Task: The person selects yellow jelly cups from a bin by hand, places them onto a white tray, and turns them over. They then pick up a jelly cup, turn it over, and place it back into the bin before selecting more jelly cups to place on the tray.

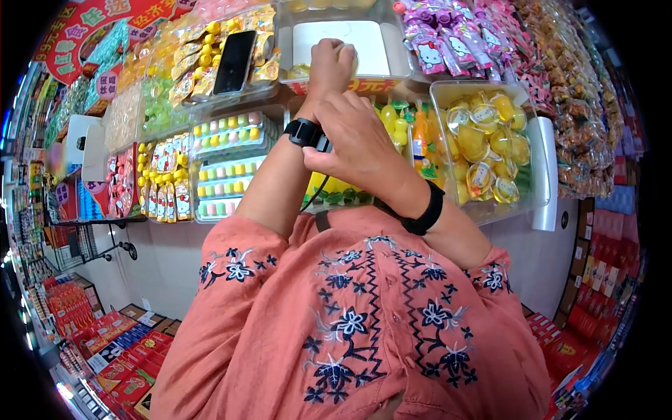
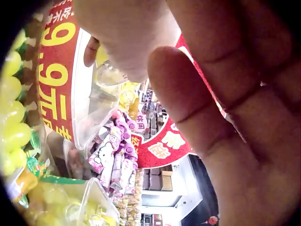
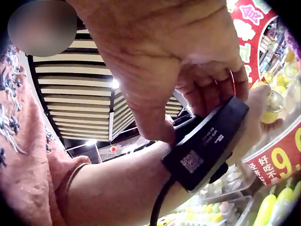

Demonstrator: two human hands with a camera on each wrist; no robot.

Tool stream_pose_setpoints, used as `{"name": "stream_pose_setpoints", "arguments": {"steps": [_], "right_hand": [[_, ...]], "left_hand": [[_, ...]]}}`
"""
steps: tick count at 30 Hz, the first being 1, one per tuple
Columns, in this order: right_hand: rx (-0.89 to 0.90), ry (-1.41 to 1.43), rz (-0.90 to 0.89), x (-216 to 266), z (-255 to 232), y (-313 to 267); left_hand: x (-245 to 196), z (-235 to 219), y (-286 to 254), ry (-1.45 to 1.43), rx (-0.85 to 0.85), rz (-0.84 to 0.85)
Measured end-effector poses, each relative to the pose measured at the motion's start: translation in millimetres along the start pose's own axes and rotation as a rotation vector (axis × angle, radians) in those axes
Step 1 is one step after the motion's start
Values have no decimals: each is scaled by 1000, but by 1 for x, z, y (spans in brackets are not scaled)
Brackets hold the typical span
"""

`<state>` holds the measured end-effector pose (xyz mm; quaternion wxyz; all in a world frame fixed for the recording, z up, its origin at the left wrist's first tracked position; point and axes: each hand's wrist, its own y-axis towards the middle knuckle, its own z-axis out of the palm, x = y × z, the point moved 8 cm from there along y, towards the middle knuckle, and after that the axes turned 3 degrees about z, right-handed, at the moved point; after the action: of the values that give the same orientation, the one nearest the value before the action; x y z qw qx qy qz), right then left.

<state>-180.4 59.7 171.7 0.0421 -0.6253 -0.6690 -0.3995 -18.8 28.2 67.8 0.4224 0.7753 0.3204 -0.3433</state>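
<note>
In the head view my left hand (image 1: 332,66) reaches over a clear bin (image 1: 397,66) with a white bottom. A yellow jelly cup (image 3: 273,106) sits in its fingers in the right wrist view; in the left wrist view that cup (image 2: 109,75) is partly covered. My right hand (image 1: 360,140) crosses over the left forearm. Its thumb and curled fingers grip the black wrist camera (image 3: 204,146) strapped to the left wrist, with a cable hanging down. Large right-hand fingers (image 2: 178,84) fill much of the left wrist view.
A phone (image 1: 235,61) lies on packaged sweets at the left. Another bin of yellow jelly cups (image 1: 490,140) stands at the right. Pink-purple packets (image 1: 448,42) are piled behind. Trays of pastel sweets (image 1: 227,175) line the near side, and a red price sign (image 2: 57,70) fronts the bin.
</note>
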Motion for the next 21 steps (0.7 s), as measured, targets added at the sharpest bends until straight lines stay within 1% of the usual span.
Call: {"name": "stream_pose_setpoints", "arguments": {"steps": [1,4,7,10,13,16,19,20,21], "right_hand": [[0,1,-1,1,0,0],[7,-12,-20,4,4,0],[16,-6,15,6,3,-1],[-17,-58,-37,15,0,-2],[-43,-113,-36,22,-3,0],[-83,-98,-48,21,-12,1],[-76,26,0,15,-31,7],[-135,31,-26,10,-40,8],[-161,119,53,-3,-48,9]], "left_hand": [[-10,-2,-1,109,-38,142],[-24,-7,0,100,-21,258],[-35,-10,1,149,-2,290],[-18,-7,5,-47,19,104],[3,5,0,-348,109,-259],[3,0,-3,-456,170,-374],[11,11,-15,-998,198,-698],[15,12,-19,-1065,260,-829],[16,7,-13,-1157,223,-810]]}}
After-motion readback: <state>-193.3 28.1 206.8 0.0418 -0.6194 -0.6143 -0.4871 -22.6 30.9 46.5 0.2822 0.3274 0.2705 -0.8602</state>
